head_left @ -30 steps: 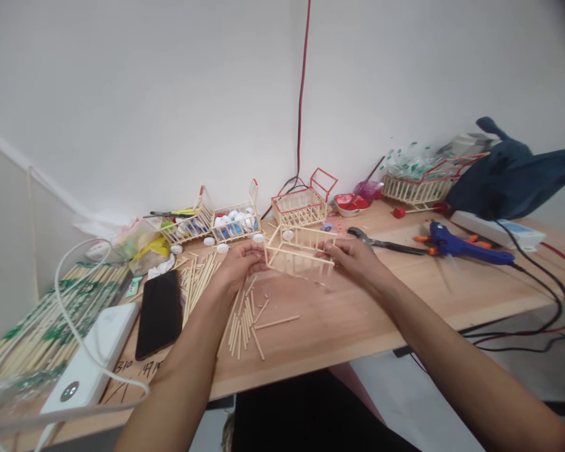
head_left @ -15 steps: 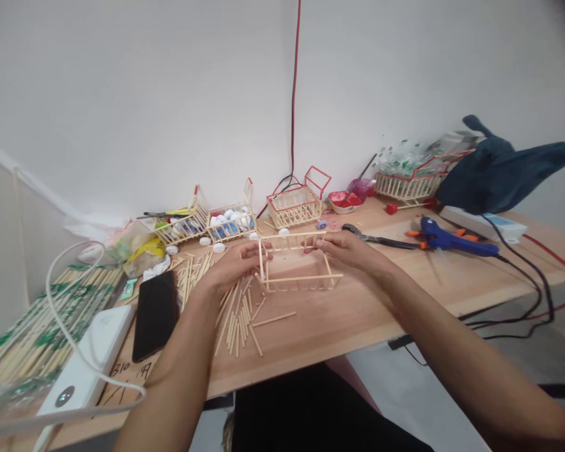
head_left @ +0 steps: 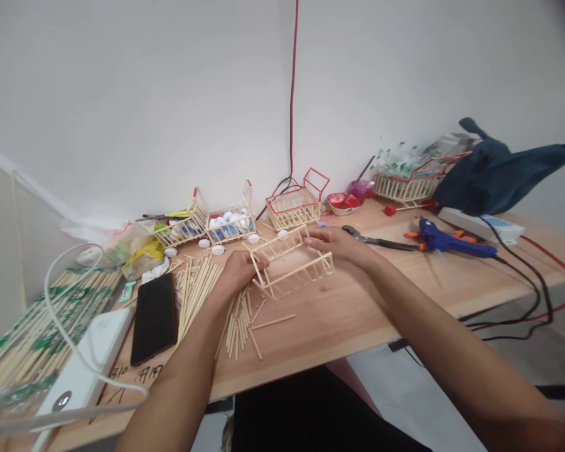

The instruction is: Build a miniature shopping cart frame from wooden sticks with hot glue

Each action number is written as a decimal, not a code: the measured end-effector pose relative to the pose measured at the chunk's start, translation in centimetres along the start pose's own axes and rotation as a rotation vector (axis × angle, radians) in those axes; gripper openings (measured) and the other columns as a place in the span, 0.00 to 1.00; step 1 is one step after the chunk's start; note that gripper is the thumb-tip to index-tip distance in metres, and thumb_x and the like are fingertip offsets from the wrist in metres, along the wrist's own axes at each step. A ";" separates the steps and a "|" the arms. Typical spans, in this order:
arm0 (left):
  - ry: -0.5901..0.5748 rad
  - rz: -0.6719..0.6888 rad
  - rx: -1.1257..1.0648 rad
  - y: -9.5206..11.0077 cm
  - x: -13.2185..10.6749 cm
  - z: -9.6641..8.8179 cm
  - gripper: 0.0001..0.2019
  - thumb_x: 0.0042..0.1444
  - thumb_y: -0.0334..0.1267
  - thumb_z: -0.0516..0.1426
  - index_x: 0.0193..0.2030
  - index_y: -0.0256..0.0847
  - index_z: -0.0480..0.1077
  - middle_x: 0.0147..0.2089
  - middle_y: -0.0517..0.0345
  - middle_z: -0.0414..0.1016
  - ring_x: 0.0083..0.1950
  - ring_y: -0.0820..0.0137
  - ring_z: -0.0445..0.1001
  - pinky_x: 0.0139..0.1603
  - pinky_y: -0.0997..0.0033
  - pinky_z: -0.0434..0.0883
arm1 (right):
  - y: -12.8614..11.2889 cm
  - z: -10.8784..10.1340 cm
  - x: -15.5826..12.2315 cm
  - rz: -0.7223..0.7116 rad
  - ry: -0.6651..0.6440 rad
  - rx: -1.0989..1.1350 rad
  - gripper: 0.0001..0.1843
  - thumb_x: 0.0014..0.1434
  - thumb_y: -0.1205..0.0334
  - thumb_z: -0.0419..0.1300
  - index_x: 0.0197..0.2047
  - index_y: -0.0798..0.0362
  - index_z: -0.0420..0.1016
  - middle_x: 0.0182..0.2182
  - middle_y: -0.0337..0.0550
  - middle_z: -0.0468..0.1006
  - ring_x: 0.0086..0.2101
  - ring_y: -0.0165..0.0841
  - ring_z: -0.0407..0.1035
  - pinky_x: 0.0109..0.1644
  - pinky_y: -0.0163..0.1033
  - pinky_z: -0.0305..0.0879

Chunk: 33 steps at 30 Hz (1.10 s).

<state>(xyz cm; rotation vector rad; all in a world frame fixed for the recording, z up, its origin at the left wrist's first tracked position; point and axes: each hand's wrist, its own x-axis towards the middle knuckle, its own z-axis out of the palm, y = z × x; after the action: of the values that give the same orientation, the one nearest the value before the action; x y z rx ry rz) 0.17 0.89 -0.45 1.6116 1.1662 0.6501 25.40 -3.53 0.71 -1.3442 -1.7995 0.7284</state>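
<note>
Between both hands is a small open frame (head_left: 301,274) built of thin wooden sticks, tilted over the table. My left hand (head_left: 240,269) grips its left end, the fingers partly hidden behind the sticks. At the far right corner, my right hand (head_left: 332,243) pinches the frame. Loose short sticks (head_left: 238,329) lie on the table just below the left hand, with longer sticks (head_left: 198,292) beside the left forearm. Several white bottle caps (head_left: 218,250) sit behind the left hand.
Little stick carts line the wall, including a red-trimmed cart (head_left: 294,207). To the right are scissors (head_left: 381,241), a blue glue gun (head_left: 452,240) and a red paint dish (head_left: 343,202). A phone (head_left: 154,319) and a white power bank (head_left: 87,358) with a cable lie left.
The stick frame has turned in my hands, its right end rising and its left end dropping slightly. The right hand has shifted a little up and left with it.
</note>
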 end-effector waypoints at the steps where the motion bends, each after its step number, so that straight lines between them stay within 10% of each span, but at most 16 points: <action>1: 0.020 0.001 -0.005 -0.2 0.1 -0.1 0.08 0.45 0.37 0.63 0.21 0.35 0.73 0.15 0.60 0.68 0.15 0.76 0.62 0.18 0.77 0.56 | 0.1 -0.1 -0.1 -0.008 -0.003 0.004 0.21 0.58 0.47 0.57 0.48 0.50 0.79 0.48 0.42 0.79 0.49 0.41 0.72 0.54 0.45 0.66; 7: 0.137 0.026 0.000 -0.5 0.3 -1.0 0.07 0.45 0.36 0.61 0.23 0.35 0.74 0.17 0.59 0.70 0.17 0.74 0.63 0.20 0.76 0.57 | 0.4 -1.1 -1.9 0.101 0.212 0.059 0.25 0.61 0.45 0.53 0.53 0.53 0.74 0.50 0.50 0.77 0.50 0.42 0.71 0.46 0.44 0.70; 13: 0.253 0.028 0.158 0.4 0.0 -1.2 0.05 0.47 0.33 0.60 0.23 0.35 0.75 0.16 0.59 0.70 0.18 0.71 0.65 0.23 0.74 0.58 | 0.1 -0.5 -4.1 0.334 0.115 0.205 0.27 0.59 0.40 0.53 0.40 0.57 0.77 0.35 0.52 0.82 0.31 0.35 0.75 0.22 0.33 0.61; 25: 0.324 0.240 0.344 -0.2 1.1 -0.3 0.04 0.45 0.31 0.61 0.23 0.38 0.77 0.23 0.57 0.73 0.28 0.67 0.67 0.30 0.74 0.57 | -0.7 1.6 -8.1 0.204 0.018 -0.002 0.20 0.62 0.50 0.50 0.28 0.52 0.75 0.28 0.42 0.79 0.29 0.33 0.71 0.35 0.37 0.65; 33: 0.144 0.134 -0.113 -2.1 2.9 0.5 0.13 0.44 0.38 0.64 0.37 0.36 0.75 0.24 0.59 0.74 0.19 0.74 0.66 0.23 0.76 0.61 | -2.8 2.4 -9.2 0.148 0.106 -0.067 0.14 0.63 0.53 0.52 0.34 0.50 0.75 0.30 0.40 0.79 0.30 0.32 0.70 0.35 0.36 0.62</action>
<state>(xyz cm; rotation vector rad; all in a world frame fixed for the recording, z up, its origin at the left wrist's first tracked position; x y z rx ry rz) 0.90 3.39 -2.94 1.5768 1.1108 0.9156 23.34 -13.15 -0.53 -1.5444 -1.6672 0.6657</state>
